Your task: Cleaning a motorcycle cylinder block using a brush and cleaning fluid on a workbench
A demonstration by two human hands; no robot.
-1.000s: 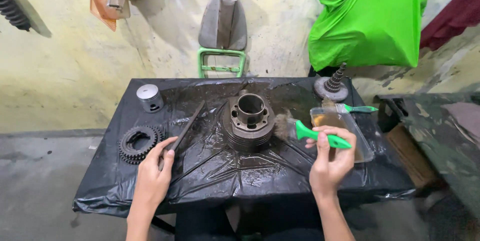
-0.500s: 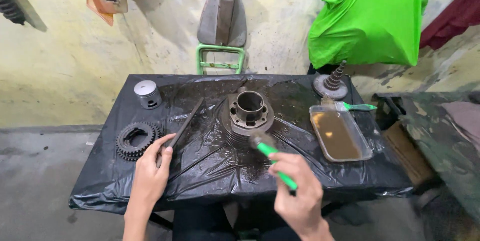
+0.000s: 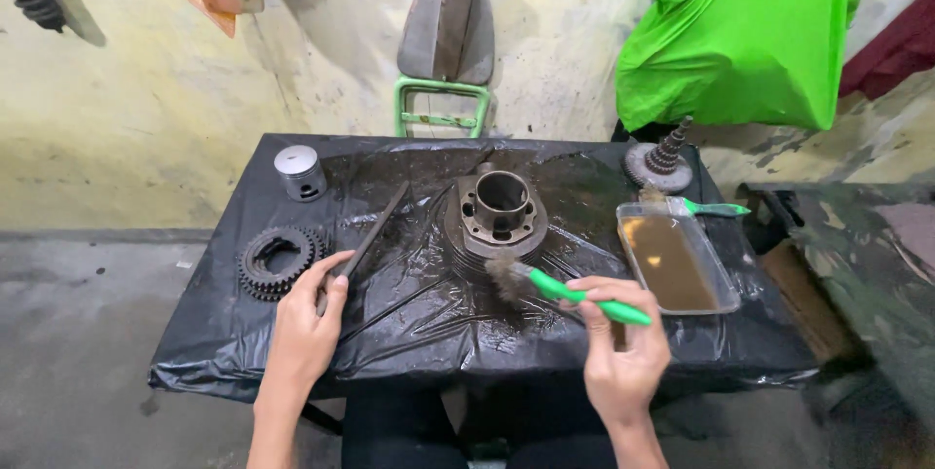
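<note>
Green brush (image 3: pixel 570 292) in right hand (image 3: pixel 623 352) grip, bristles touching cyl. (image 3: pixel 499 216)

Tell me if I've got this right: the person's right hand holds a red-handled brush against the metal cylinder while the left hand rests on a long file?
Not quite. The head view shows the brush has a green handle, not red. The rest holds: the right hand holds its bristles against the metal cylinder, and the left hand rests on the long file.
</note>
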